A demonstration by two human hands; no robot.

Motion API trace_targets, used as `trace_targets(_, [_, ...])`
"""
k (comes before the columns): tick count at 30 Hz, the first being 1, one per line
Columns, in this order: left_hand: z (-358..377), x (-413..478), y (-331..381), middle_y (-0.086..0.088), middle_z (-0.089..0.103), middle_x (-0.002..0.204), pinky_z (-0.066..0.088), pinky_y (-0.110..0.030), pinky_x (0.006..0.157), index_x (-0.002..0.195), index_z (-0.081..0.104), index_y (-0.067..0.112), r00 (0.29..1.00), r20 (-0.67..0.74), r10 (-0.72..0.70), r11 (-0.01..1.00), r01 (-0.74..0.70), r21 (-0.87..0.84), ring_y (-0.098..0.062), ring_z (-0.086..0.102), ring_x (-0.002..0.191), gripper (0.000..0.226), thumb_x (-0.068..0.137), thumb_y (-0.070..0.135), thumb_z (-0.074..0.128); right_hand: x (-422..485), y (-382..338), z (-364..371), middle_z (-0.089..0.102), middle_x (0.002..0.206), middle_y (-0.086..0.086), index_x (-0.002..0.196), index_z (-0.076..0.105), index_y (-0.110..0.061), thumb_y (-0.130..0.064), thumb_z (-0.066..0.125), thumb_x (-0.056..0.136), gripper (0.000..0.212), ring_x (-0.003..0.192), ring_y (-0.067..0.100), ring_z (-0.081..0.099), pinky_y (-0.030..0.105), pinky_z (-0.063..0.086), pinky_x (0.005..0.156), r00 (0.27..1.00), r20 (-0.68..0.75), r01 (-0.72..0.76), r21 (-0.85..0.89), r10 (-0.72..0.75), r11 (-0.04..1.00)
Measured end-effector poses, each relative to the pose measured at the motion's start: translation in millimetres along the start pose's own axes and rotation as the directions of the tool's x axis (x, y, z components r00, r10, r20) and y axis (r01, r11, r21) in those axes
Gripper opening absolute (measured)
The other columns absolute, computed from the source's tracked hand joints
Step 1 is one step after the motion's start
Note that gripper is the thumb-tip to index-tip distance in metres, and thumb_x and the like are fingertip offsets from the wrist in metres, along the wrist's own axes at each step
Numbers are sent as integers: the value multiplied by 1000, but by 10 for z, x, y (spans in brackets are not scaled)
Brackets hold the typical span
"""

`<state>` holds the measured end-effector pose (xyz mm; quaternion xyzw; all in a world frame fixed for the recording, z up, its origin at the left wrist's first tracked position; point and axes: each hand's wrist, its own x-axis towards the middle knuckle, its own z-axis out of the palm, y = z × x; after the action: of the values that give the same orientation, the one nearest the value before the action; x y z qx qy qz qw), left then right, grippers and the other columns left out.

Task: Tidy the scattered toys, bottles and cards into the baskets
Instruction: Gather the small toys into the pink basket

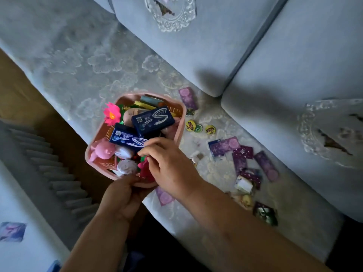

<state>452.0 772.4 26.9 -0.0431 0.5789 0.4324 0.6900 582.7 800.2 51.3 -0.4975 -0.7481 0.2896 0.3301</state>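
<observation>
so the pink basket (181, 122) sits on the sofa seat (78, 71), crammed with toys (102, 151) and two dark blue boxes (153, 120); left hand (121, 195) grips its near rim; right hand (167, 163) hovers over the toys, fingers curled, can't tell if it's holding anything. Purple cards (225, 146) and round badges (198, 127) lie scattered just right of it.

Pale blue-grey upholstered sofa (255, 222) fills most of the view, its seat under a thin white lace cover with raised flower patterns (82, 61). Two plump back cushions in the same fabric, one nearer the centre (206, 52) and one at right (294, 65), each carry a white lace doily (172, 20). Brown wooden floor (23, 99) runs along the sofa front at left, next to a grey ribbed band (49, 163) edging a white surface (23, 203) that bears a small purple picture (11, 231); light dim and cool, soft shadows across the cushions.
</observation>
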Motion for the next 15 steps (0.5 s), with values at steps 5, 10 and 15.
trace_targets(5, [-41,-270,-420,-30,65,110,59,-54,64,125,47,-7,998,-53,-24,999,22,-39,-38,69,91,30,99,-5,32,-635,144,-395,59,104,7,102,64,-8,-6,57,92,12,93,17,60,24,52,79,960,-205,-178,67,189,982])
trace_targets(10, [-189,-387,-672,-23,60,96,60,-47,53,100,48,2,992,-127,-17,1000,19,12,-34,65,84,19,97,-7,32,-1163,636,-521,55,109,5,109,59,-13,-13,50,97,15,91,14,54,23,45,80,762,-65,-646,-1,645,763])
trace_targets(15, [-410,-272,-830,-23,62,102,58,-46,66,104,52,7,989,-147,-6,997,17,76,-32,63,88,25,95,-7,33,-1342,1117,-284,54,124,9,120,57,-19,-17,48,96,26,104,22,60,30,46,92,609,141,-760,-178,780,625])
